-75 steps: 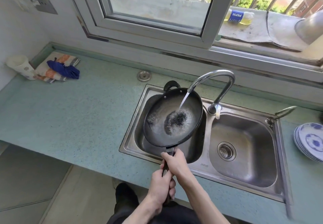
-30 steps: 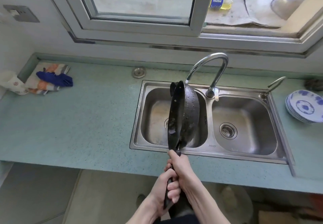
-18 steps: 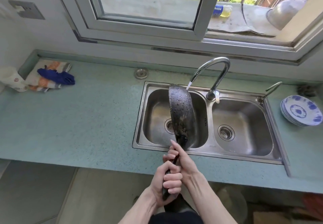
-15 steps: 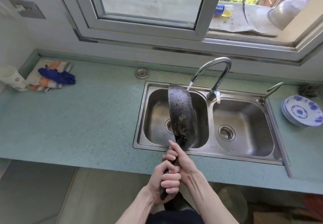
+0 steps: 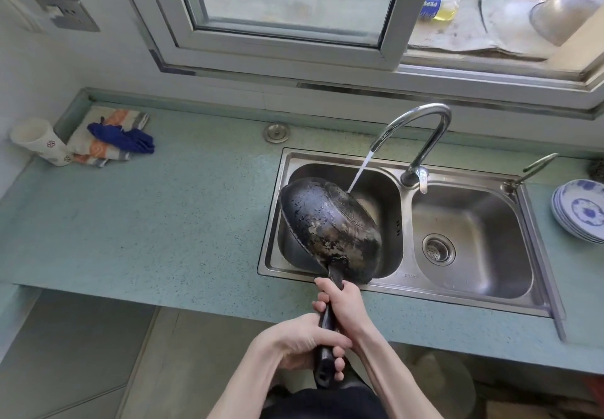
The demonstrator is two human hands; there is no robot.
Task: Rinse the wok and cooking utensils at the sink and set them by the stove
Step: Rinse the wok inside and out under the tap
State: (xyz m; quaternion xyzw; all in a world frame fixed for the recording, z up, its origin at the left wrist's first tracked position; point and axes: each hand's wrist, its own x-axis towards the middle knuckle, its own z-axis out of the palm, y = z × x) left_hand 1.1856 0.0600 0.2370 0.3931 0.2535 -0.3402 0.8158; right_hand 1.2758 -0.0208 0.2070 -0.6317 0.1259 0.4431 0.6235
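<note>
Left hand (image 5: 304, 342) grips the handle's end for leverage, its fingers wrapped round; right hand (image 5: 343, 304) clamps it higher, steadying the wok (image 5: 330, 226) turned bottom-up over the left sink basin (image 5: 385, 190), so tap (image 5: 421, 131) water rinses its underside

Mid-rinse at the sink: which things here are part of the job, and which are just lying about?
In use:
wok, bottom up
left hand and right hand, both on its handle
tap, running
sink

Lying about:
plates
cloths
cup
bottle on the sill
</note>
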